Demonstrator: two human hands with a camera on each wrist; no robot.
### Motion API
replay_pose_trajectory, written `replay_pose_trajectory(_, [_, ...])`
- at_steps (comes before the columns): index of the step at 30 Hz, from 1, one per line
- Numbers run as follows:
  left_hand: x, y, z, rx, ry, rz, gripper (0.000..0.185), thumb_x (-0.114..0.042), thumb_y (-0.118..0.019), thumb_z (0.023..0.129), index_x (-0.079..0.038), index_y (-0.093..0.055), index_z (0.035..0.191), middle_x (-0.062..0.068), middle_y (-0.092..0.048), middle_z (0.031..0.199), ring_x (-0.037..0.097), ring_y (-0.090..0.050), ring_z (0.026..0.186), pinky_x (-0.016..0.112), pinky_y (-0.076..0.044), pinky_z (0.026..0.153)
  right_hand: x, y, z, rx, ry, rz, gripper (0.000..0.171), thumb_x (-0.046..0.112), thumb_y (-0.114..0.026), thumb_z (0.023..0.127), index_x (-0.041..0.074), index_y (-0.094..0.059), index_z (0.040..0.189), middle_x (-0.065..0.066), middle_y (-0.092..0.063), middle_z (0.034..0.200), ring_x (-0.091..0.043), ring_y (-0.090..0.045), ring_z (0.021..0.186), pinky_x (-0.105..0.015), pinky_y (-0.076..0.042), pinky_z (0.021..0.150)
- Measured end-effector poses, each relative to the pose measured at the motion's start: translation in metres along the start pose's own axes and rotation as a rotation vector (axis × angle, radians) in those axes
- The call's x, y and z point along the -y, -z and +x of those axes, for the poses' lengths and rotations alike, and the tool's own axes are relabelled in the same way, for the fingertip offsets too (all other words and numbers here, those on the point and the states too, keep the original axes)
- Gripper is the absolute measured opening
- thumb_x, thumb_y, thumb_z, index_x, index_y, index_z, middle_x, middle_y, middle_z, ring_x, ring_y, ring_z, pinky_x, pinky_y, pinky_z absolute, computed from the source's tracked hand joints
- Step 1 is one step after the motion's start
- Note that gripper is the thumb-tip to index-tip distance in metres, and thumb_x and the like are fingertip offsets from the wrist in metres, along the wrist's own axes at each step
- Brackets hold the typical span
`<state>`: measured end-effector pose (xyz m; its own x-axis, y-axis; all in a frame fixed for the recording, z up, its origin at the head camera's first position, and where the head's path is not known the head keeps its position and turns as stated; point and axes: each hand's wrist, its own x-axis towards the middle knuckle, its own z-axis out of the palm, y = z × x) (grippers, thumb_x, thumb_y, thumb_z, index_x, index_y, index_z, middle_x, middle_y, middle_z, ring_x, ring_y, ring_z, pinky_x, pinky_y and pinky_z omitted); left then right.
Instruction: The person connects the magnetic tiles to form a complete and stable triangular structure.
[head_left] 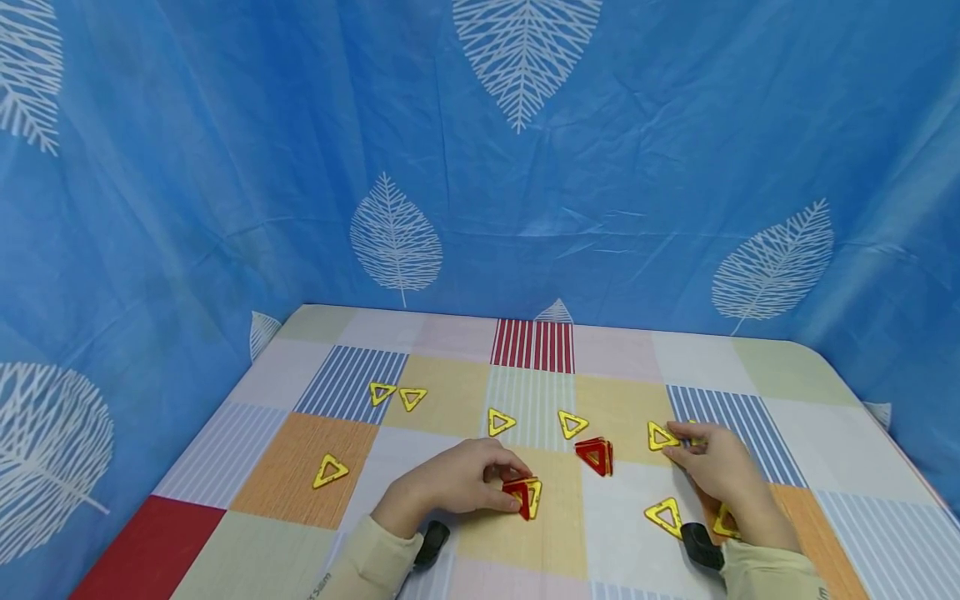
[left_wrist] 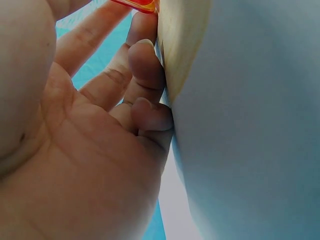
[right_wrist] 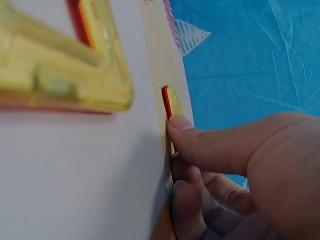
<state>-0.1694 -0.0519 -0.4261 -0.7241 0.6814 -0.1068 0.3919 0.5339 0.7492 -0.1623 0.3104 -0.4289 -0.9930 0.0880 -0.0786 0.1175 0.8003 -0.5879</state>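
Gripping a red-and-yellow triangle stack point(head_left: 525, 496), the left hand point(head_left: 457, 482) rests on the worktop point(head_left: 420, 392); right hand point(head_left: 712, 462) pinches a yellow triangle point(head_left: 660, 436).

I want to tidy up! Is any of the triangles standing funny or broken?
None looks broken. Most yellow plastic triangles, like the far-left one, lie flat on the patchwork tablecloth. Two sets stand on edge: the red stack alone mid-table, and the red-and-yellow stack gripped by the left hand.
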Motion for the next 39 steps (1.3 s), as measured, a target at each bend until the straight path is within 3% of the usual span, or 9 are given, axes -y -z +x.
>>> replay_pose_trajectory(7, [0.0,0.0,0.0,-0.002,0.004,0.003,0.03,-0.024,-0.083,0.086,-0.02,-0.076,0.115,-0.013,-0.057,0.092,0.007,-0.05,0.081,0.023,-0.044,0.07,0.0,-0.002,0.0,-0.02,0.001,-0.031,0.034,0.015,-0.073,0.093,-0.003,-0.069,0.122,-0.032,-0.059,0.123,-0.041,-0.058,0.101,-0.053,-0.05,0.08])
replay_pose_trajectory(14, [0.001,-0.001,0.0,-0.001,0.001,0.0,0.03,-0.025,-0.083,0.086,-0.02,-0.076,0.115,-0.013,-0.057,0.091,0.007,-0.051,0.081,0.023,-0.044,0.07,0.003,-0.003,-0.001,-0.065,-0.008,-0.005,0.038,0.023,-0.071,0.096,-0.002,-0.068,0.124,-0.023,-0.065,0.109,-0.031,-0.055,0.087,-0.038,-0.047,0.065])
replay_pose_trajectory(18, [0.001,-0.001,0.0,0.0,0.003,0.003,0.03,-0.026,-0.082,0.086,-0.021,-0.075,0.115,-0.013,-0.057,0.092,0.007,-0.051,0.081,0.023,-0.044,0.071,0.008,-0.002,-0.002,-0.081,0.019,0.048,0.04,0.025,-0.071,0.097,-0.001,-0.067,0.126,-0.019,-0.067,0.106,-0.029,-0.058,0.087,-0.032,-0.048,0.06])
replay_pose_trajectory(28, [0.002,-0.001,0.0,-0.009,-0.011,0.025,0.028,-0.026,-0.081,0.087,-0.02,-0.075,0.114,-0.014,-0.058,0.093,0.006,-0.051,0.082,0.023,-0.045,0.072,0.036,0.002,-0.009,-0.023,0.228,0.145,0.033,0.025,-0.073,0.095,0.006,-0.072,0.122,-0.008,-0.071,0.106,-0.022,-0.064,0.089,-0.032,-0.052,0.066])
replay_pose_trajectory(34, [0.003,-0.002,0.001,-0.025,-0.004,0.015,0.021,-0.024,-0.082,0.087,-0.019,-0.075,0.105,-0.014,-0.059,0.089,0.005,-0.051,0.078,0.023,-0.046,0.071,0.049,-0.002,-0.012,0.049,0.323,0.183,0.027,0.018,-0.075,0.093,0.008,-0.074,0.118,-0.004,-0.07,0.106,-0.02,-0.063,0.085,-0.03,-0.053,0.069])
replay_pose_trajectory(39, [0.002,-0.002,0.002,-0.043,-0.002,0.007,0.016,-0.021,-0.083,0.086,-0.018,-0.075,0.1,-0.013,-0.06,0.084,0.005,-0.051,0.073,0.023,-0.046,0.066,0.058,-0.006,-0.013,0.072,0.366,0.176,0.026,0.022,-0.077,0.091,0.011,-0.076,0.114,0.003,-0.07,0.1,-0.016,-0.062,0.084,-0.028,-0.052,0.07])
